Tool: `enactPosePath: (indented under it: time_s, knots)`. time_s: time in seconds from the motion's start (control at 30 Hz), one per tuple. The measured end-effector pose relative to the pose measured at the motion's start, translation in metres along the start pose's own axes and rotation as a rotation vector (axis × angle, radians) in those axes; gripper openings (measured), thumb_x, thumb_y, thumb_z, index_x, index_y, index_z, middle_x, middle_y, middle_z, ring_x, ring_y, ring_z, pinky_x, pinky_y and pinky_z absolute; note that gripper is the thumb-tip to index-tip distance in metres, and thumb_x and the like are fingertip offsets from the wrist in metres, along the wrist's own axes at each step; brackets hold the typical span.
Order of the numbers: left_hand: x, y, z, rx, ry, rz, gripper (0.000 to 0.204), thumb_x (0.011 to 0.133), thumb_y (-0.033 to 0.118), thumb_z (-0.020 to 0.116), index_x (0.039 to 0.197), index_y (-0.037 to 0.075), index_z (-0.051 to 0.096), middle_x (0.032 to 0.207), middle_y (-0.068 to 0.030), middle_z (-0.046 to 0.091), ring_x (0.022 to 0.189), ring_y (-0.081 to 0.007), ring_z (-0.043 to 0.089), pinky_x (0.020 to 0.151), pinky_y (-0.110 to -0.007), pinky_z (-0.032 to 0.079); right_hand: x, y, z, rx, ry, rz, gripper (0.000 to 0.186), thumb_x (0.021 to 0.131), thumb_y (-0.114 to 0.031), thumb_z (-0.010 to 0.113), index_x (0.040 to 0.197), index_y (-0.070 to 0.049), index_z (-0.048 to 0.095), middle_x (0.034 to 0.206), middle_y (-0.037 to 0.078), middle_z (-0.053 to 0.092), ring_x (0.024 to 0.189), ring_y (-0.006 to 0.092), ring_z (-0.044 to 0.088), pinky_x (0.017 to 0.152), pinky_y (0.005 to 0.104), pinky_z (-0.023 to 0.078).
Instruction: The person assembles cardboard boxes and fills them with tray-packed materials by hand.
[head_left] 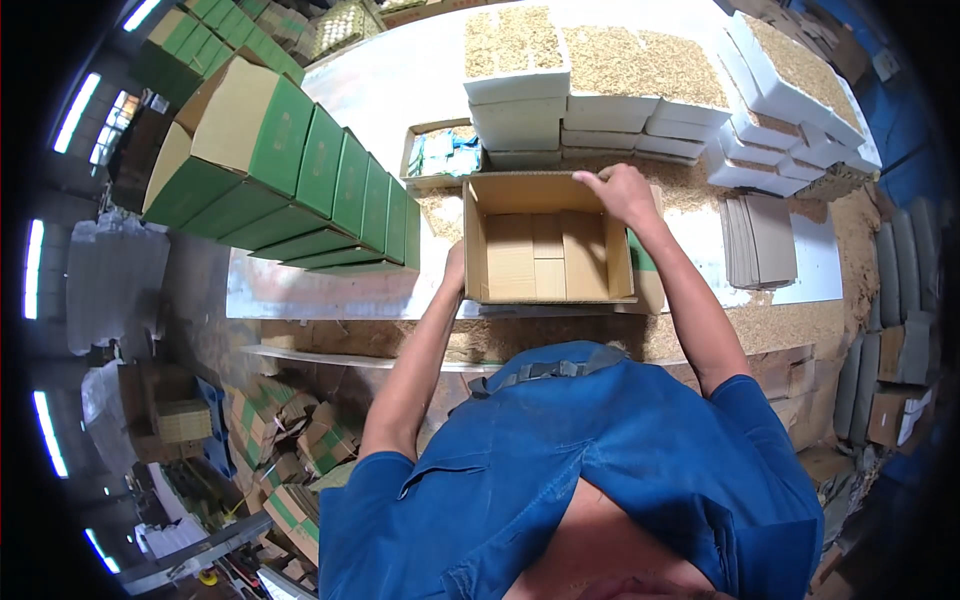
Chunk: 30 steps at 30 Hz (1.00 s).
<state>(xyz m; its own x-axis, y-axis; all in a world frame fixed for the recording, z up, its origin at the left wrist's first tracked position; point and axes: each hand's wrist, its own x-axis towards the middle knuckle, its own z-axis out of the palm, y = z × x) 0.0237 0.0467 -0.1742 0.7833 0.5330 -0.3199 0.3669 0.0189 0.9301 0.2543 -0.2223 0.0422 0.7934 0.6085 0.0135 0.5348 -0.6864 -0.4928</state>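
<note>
An open-topped cardboard box (548,180) stands on the table directly in front of me, its brown inside bare down to the bottom flaps. At its far right corner my right hand (622,192) grips the rim, thumb lying along the top of the far wall. My left hand (456,266) is against the outside of the left wall, where the box hides its fingers. A patch of green shows on the outside of the box at the right.
Green cardboard boxes (345,185) stand in a row at left. Behind are stacked white foam trays (515,85) topped with tan flakes, and a small box (425,178) of blue-and-white packets. Flat cardboard sheets (760,240) lie at right on the white table (310,290).
</note>
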Motion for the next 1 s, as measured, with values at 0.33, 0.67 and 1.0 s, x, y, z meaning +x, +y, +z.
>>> enactPosePath:
  time_s: [0.33, 0.67, 1.0]
  knots:
    - [-0.071, 0.114, -0.002, -0.071, -0.174, 0.042, 0.089, 0.090, 0.034, 0.066, 0.152, -0.010, 0.019, 0.155, -0.0311, 0.028, 0.146, -0.0350, 0.028, 0.121, -0.038, 0.021, 0.095, -0.018, -0.008, 0.640, -0.049, 0.137, 0.090, 0.084, -0.063, 0.067, 0.145, 0.000, 0.044, 0.093, 0.019, 0.070, 0.078, 0.0210, 0.070, 0.059, 0.0330, 0.056]
    - [-0.077, 0.126, 0.017, 0.113, -0.054, 0.164, 0.089, 0.085, 0.028, 0.067, 0.152, -0.008, 0.021, 0.157, -0.0278, 0.028, 0.147, -0.0335, 0.027, 0.120, -0.036, 0.022, 0.210, -0.029, 0.009, 0.919, -0.021, 0.323, 0.058, 0.081, -0.050, 0.076, 0.111, -0.002, 0.060, 0.068, 0.004, 0.053, 0.042, 0.0173, 0.046, 0.040, 0.0299, 0.047]
    - [-0.067, 0.113, 0.015, 0.039, -0.004, 0.182, 0.089, 0.084, 0.022, 0.067, 0.154, -0.004, 0.019, 0.153, -0.0261, 0.037, 0.142, -0.0324, 0.038, 0.116, -0.033, 0.030, 0.154, 0.005, 0.016, 1.123, -0.272, 0.349, 0.036, 0.085, -0.043, 0.077, 0.094, -0.011, 0.063, 0.059, -0.008, 0.038, 0.041, 0.0050, 0.025, 0.039, 0.0211, 0.023]
